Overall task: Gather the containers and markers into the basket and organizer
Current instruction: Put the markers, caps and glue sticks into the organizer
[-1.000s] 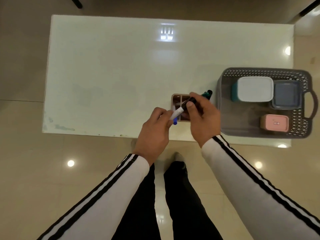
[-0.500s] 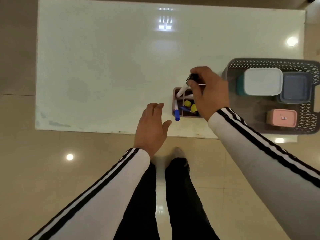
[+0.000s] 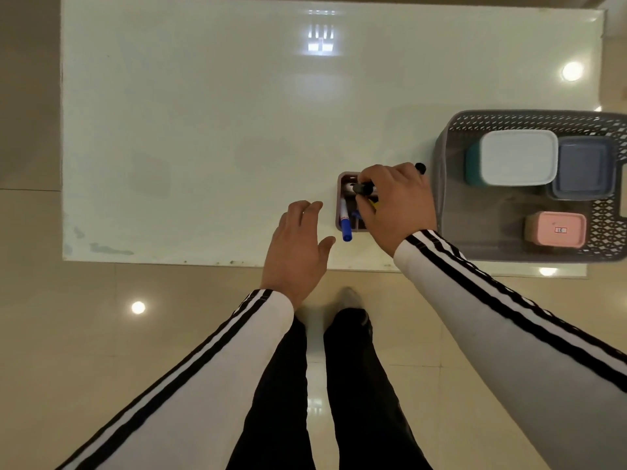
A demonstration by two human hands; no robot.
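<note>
A small brown organizer (image 3: 342, 184) stands near the table's front edge, with a blue-capped marker (image 3: 345, 223) leaning out of it. My right hand (image 3: 397, 205) is above the organizer, shut on a black marker (image 3: 363, 188) held over its top. Another black marker tip (image 3: 420, 168) shows behind that hand. My left hand (image 3: 297, 247) hovers open just left of the organizer, holding nothing. A grey perforated basket (image 3: 444, 171) at the right holds a white-lidded teal container (image 3: 517, 157), a grey-blue container (image 3: 585, 167) and a pink container (image 3: 556, 230).
The glossy white table (image 3: 203, 130) spreads left and behind the organizer. Its front edge runs just under my hands. Beige tiled floor and my dark-trousered legs (image 3: 339, 385) are below.
My left hand let go of the blue-capped marker, which now rests in the organizer. My right hand carried the black marker over the organizer and has come down onto its top.
</note>
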